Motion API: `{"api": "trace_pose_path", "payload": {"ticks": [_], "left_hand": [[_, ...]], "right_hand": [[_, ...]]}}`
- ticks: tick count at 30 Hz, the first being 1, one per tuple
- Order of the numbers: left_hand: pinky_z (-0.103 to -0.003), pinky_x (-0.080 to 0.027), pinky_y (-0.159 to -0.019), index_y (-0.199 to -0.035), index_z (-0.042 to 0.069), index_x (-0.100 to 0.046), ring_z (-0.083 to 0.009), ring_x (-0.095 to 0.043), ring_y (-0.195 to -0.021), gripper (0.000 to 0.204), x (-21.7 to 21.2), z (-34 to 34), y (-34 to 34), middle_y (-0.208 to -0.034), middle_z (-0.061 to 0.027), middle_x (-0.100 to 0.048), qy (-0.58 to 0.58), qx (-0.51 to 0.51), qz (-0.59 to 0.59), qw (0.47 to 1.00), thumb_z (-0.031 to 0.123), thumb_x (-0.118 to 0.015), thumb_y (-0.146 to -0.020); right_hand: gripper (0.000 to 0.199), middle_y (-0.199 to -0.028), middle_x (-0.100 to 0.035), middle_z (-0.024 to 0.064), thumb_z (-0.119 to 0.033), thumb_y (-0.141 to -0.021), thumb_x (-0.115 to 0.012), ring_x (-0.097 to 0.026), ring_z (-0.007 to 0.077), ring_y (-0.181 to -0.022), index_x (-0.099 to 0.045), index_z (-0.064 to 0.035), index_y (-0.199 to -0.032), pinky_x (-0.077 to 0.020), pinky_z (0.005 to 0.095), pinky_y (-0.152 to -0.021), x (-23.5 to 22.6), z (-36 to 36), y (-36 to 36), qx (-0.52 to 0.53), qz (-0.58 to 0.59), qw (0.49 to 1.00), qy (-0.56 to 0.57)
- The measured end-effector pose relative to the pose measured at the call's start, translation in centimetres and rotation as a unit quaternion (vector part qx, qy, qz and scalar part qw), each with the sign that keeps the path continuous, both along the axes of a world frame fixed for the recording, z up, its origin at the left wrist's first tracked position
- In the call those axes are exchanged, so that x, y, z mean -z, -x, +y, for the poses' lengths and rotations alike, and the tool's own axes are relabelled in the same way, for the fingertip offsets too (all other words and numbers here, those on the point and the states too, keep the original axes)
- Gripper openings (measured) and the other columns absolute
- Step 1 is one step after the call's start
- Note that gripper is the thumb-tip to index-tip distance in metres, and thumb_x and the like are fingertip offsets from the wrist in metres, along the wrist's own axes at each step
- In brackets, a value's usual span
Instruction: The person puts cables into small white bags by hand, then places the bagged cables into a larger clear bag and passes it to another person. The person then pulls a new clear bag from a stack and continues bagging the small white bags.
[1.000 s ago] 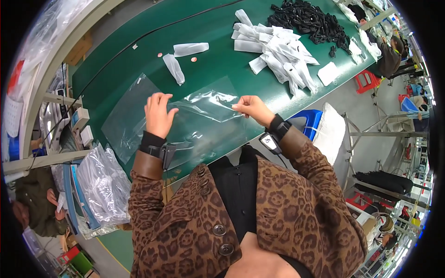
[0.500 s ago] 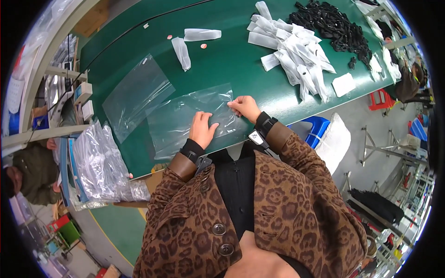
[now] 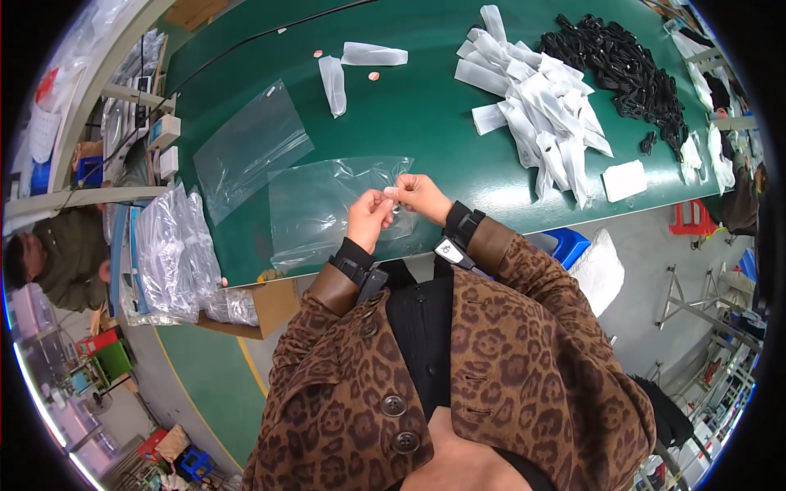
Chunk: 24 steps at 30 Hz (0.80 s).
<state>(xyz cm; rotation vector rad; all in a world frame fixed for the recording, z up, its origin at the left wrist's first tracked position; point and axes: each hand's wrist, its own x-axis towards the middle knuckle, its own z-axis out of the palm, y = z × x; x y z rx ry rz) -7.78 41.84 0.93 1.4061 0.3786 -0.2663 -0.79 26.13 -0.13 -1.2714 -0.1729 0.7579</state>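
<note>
A clear plastic bag (image 3: pixel 307 209) lies flat at the table's near edge, its film wrinkled toward the right end. Over that end my left hand (image 3: pixel 370 218) and my right hand (image 3: pixel 422 196) meet, fingertips together. Each hand is closed in a pinch on the bag's film; the exact grip is partly hidden by the fingers. Farther left, a second clear plastic bag (image 3: pixel 254 147) rests on the table. Beyond them lie two narrow white sleeves (image 3: pixel 374 55) and small orange-white round stickers (image 3: pixel 374 76).
The green table (image 3: pixel 434 131) carries a heap of white sleeves (image 3: pixel 540 106) and a pile of black cables (image 3: pixel 626 65) at the right. A white card (image 3: pixel 625 181) lies near the edge. Stacked plastic bags (image 3: pixel 173 254) and a cardboard box (image 3: pixel 274 307) stand left; a blue stool (image 3: pixel 565 245) stands right.
My left hand has lifted from lying spread on the bag and moved right into a pinch. My right hand has shifted slightly left, so the two now meet. The whole view has shifted slightly.
</note>
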Motion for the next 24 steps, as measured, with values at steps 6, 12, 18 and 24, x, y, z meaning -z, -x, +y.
{"api": "trace_pose_path", "payload": {"ticks": [6, 12, 18, 24], "left_hand": [[-0.022, -0.043, -0.055, -0.097, 0.006, -0.057, -0.0080, -0.056, -0.067, 0.010, 0.2, 0.2, 0.6, -0.080, -0.0011, -0.060, 0.064, -0.083, -0.004, 0.995, 0.016, -0.058, -0.097], [-0.023, -0.045, -0.056, -0.098, 0.005, -0.058, -0.0095, -0.057, -0.067, 0.015, -1.9, -1.5, -0.4, -0.082, -0.0021, -0.061, 0.021, -0.075, 0.033, 0.996, 0.020, -0.061, -0.096], [-0.023, -0.046, -0.055, -0.094, 0.004, -0.059, -0.0100, -0.057, -0.064, 0.017, -1.0, -1.1, -0.8, -0.079, -0.0020, -0.061, -0.003, -0.026, 0.040, 0.999, 0.021, -0.062, -0.095], [-0.024, -0.046, -0.059, -0.093, 0.004, -0.058, -0.0103, -0.056, -0.065, 0.014, -1.1, -0.5, -0.7, -0.078, -0.0018, -0.060, 0.036, 0.001, 0.056, 0.998, 0.017, -0.059, -0.096]], "right_hand": [[0.033, -0.061, -0.049, -0.0051, -0.024, -0.088, -0.072, -0.043, 0.0036, -0.058, -0.053, -0.0075, -0.067, -0.0347, 0.0226, -0.051, 3.5, -1.9, -1.1, 0.018, -0.151, 0.985, 0.076], [0.027, -0.063, -0.055, -0.0008, -0.019, -0.086, -0.073, -0.049, 0.0063, -0.059, -0.057, -0.0037, -0.070, -0.0400, 0.0258, -0.052, 0.3, -1.7, -0.9, 0.045, -0.020, 0.998, 0.043], [0.018, -0.074, -0.059, -0.0024, -0.010, -0.086, -0.072, -0.052, 0.0033, -0.067, -0.056, -0.0051, -0.079, -0.0429, 0.0216, -0.058, 1.1, -0.7, -0.2, -0.003, -0.158, 0.981, 0.110], [0.019, -0.070, -0.056, -0.0035, -0.007, -0.086, -0.070, -0.053, 0.0036, -0.066, -0.054, -0.0060, -0.076, -0.0429, 0.0217, -0.058, 2.0, -0.8, 0.4, -0.042, -0.119, 0.992, -0.018]]}}
